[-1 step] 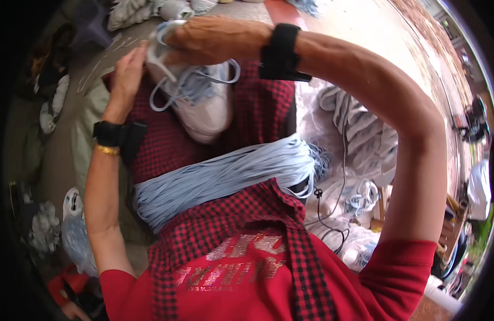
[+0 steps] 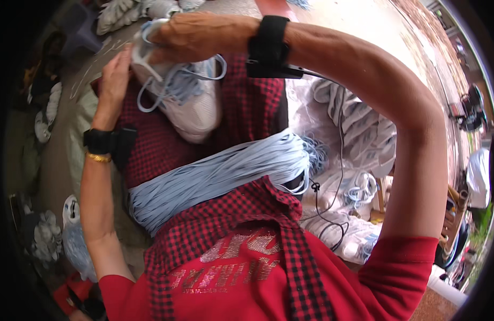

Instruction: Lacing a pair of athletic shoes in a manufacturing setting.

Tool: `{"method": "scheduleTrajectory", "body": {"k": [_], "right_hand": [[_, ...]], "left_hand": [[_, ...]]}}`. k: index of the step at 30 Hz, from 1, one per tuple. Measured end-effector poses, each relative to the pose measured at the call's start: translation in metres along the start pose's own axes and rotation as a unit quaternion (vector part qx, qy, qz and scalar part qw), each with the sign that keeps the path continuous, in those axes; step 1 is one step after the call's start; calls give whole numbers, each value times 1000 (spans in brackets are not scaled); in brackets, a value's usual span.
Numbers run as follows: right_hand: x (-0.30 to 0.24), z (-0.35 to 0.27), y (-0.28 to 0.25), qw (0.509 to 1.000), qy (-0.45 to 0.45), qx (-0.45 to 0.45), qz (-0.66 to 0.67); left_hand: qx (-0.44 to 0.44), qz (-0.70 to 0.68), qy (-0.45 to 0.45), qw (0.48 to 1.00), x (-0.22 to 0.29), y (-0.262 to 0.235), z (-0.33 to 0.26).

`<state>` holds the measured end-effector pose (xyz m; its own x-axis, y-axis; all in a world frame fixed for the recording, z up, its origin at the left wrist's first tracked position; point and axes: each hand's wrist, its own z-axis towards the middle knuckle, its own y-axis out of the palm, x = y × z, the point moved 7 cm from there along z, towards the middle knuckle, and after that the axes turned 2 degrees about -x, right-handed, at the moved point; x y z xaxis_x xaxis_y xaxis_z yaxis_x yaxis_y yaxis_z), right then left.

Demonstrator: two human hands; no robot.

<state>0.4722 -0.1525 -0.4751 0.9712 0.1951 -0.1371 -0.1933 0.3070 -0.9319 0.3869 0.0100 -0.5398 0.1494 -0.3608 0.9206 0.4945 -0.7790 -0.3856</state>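
Nothing had shifted since the earlier frame. A thick bundle of pale blue laces (image 2: 220,174) lay across the checked lap at centre. Above it, upper centre, sat the white sneaker (image 2: 190,101) — right hand (image 2: 196,36) curled over its top, pinching a lace; left hand (image 2: 114,72) pressed flat against its side. More sneakers (image 2: 354,123) were heaped at right.

a shoe (image 2: 190,101) lies on the lap beyond a bundle of laces (image 2: 215,174) (more shoes (image 2: 359,128) piled right).
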Motion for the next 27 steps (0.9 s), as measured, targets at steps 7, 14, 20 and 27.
{"method": "scheduleTrajectory", "body": {"k": [7, 14, 20, 27], "right_hand": [[34, -21, 19, 967, -111, 117, -196], [9, -21, 62, 939, -209, 82, -260], [29, 14, 94, 972, -92, 157, -151], [5, -12, 18, 989, 87, -45, 114]], "left_hand": [[-46, -53, 79, 994, 18, 23, -2], [-24, 118, 136, 983, 13, 14, 6], [19, 87, 32, 996, 15, 27, 8], [-36, 138, 104, 984, 30, -3, -6]]}}
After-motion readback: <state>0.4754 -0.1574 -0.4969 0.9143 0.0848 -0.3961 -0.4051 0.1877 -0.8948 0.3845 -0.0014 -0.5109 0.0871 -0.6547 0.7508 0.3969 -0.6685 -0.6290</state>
